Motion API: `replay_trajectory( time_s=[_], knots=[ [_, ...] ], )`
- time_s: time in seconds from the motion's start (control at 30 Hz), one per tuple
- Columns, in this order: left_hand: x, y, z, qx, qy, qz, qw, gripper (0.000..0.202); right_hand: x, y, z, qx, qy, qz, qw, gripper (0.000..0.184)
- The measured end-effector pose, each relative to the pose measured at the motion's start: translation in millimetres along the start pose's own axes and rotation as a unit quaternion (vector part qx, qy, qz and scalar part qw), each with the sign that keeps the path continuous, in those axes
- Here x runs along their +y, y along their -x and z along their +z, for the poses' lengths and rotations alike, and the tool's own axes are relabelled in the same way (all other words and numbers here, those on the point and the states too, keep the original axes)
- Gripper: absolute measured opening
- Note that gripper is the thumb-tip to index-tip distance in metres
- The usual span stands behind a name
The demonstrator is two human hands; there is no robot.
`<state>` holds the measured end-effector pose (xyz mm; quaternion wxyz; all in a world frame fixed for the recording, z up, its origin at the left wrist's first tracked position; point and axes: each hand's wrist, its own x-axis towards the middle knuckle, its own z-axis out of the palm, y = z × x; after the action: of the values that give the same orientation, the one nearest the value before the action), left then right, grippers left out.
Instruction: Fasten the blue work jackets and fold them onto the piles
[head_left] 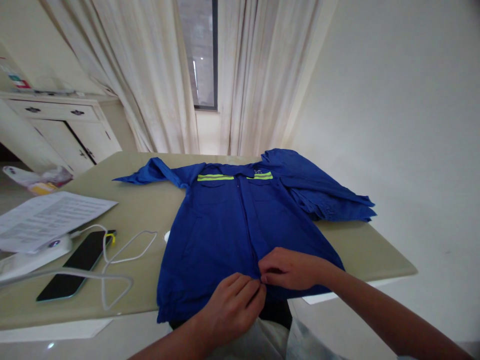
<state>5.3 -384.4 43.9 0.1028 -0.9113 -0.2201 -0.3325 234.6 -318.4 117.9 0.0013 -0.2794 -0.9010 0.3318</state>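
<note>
Left hand: one, the left hand (232,310), at the near edge of the bench, fingers (249,295) clamped on the jacket's front edge near the hem.
Right hand: one, the right hand (288,267), just beside the left, fingers (266,275) pinched together on the opposite front edge.
Jacket: one blue work jacket (240,235), lying flat on the bench (360,250), front up, near its near edge.
Jacket axis: long axis runs away from the person, collar far, hem near; the centre front seam runs along it.
Jacket parts: two sleeves, one stretched out toward the picture's left, one folded over on the right; two yellow-green reflective strips (215,177) across the chest.
Beside the jacket: one black phone (75,265) on the bench, one white cable (129,247) looped around it, one stack of printed paper (48,220) farther left.
Container: one crumpled plastic bag (37,180) beyond the bench's left edge, contents too unclear to tell.
Far: one white cabinet (56,120) with a drawer above two doors, two cream curtains (150,75), one window (198,50) between them.
</note>
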Motion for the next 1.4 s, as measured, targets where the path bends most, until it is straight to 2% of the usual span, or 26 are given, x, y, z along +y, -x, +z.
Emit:
replay_trajectory(
  time_s=[0.1,0.3,0.4,0.53,0.77,0.9,1.13,1.4],
  knots=[
    [1,2,1.4,0.004,0.004,-0.009,1.0,0.023,2,-1,4,0.018,0.034,-0.02,0.999,0.018],
    [3,3,4.1,0.038,0.01,-0.014,0.999,0.017,4,-4,6,-0.001,0.093,-0.015,0.996,0.018],
    [3,3,0.4,0.053,0.031,-0.014,0.998,0.015,2,-5,8,0.001,0.084,-0.006,0.996,0.019],
    [4,0,-3.4,0.027,0.03,-0.028,0.999,0.021,0,-5,13,0.017,0.055,0.012,0.998,0.023],
    [5,-2,1.2,0.03,0.017,-0.005,0.999,0.018,5,-4,24,0.02,0.042,0.012,0.999,0.037],
    [6,0,2.5,0.036,0.039,-0.035,0.998,0.016,7,-2,28,0.045,0.088,-0.006,0.995,0.036],
    [6,3,7.1,0.05,0.052,-0.086,0.994,0.027,10,-8,27,0.063,0.127,-0.025,0.99,0.035],
    [1,-1,-3.3,0.045,0.036,-0.026,0.998,0.023,4,-4,32,0.068,0.105,0.025,0.992,0.036]
  ],
)
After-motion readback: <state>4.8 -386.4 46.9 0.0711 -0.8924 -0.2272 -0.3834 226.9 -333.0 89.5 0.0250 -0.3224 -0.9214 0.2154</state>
